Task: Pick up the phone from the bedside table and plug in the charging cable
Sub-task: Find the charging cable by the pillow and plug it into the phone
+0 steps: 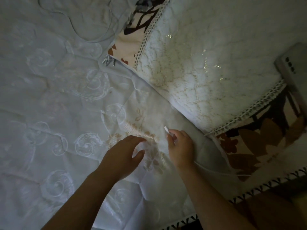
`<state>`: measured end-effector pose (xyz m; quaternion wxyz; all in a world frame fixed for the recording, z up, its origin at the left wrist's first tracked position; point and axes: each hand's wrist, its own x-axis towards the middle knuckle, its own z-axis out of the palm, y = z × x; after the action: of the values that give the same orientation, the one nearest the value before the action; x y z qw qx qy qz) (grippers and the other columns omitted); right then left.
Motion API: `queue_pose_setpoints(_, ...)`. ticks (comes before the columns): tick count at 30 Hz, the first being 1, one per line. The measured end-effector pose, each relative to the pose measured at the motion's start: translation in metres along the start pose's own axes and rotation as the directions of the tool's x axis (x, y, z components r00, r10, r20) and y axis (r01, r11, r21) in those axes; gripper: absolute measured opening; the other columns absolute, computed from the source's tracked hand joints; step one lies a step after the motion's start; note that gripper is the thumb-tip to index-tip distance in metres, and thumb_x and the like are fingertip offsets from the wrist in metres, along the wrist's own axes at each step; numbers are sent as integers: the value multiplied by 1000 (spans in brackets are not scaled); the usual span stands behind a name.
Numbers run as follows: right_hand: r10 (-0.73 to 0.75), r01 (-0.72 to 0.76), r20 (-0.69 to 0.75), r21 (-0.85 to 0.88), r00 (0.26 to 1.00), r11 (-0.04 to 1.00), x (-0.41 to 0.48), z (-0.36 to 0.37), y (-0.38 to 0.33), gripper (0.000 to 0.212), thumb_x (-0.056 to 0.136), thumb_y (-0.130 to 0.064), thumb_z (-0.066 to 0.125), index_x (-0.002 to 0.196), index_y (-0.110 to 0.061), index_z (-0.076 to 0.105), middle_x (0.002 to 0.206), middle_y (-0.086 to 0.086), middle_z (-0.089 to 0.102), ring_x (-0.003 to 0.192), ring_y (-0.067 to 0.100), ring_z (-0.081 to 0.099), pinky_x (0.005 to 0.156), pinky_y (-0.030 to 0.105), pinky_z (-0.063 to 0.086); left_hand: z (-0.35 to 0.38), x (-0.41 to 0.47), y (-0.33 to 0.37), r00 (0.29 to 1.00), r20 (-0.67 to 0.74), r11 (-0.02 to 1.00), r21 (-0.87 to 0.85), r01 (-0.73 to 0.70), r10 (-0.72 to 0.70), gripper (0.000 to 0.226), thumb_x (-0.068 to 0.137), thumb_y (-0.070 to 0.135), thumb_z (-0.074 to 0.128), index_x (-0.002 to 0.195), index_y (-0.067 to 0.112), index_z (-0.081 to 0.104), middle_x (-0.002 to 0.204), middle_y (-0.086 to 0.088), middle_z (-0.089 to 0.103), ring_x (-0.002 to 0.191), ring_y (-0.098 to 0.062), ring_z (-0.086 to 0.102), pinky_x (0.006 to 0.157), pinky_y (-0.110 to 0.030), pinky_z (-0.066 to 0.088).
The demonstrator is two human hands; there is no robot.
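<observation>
Over the white bedspread, the right hand pinches the white plug of the charging cable, which trails off to the right across the bedspread. The left hand hovers just beside it, fingers loosely spread, holding nothing. Beyond both hands a lace-trimmed pillow lies on the bedspread. No phone shows.
</observation>
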<state>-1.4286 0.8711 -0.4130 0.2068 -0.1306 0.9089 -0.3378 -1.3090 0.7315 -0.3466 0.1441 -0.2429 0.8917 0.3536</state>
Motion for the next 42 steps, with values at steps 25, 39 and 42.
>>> queue_pose_setpoints(25, 97, 42, -464, 279, 881, 959, -66, -336, 9, 12, 82, -23, 69, 92, -18, 73, 72, -14, 64, 73, 1, 60, 56, 12, 47, -70, 35, 317, 835, 92, 809, 212, -549, 543, 42, 84, 33, 57, 125, 28, 48, 125, 4, 54, 107, -15, 53, 76, -30, 48)
queue_pose_setpoints(39, 136, -3, -343, 362, 929, 932, -1, -377, 83, 20, 84, -17, 66, 103, -20, 71, 71, -5, 64, 67, 5, 59, 52, 13, 44, 13, 166, 372, 792, 333, 612, 507, -607, 511, 73, 76, 37, 67, 137, 27, 30, 148, -2, 32, 138, -24, 19, 112, -53, 14)
queue_pose_setpoints(42, 134, 5, -331, 387, 934, 922, 10, -379, 90, 20, 84, -15, 67, 103, -19, 71, 71, -6, 64, 69, 5, 60, 53, 12, 44, 20, 179, 369, 813, 364, 631, 513, -582, 454, 79, 75, 43, 65, 141, 30, 23, 150, 2, 27, 139, -20, 14, 112, -52, 2)
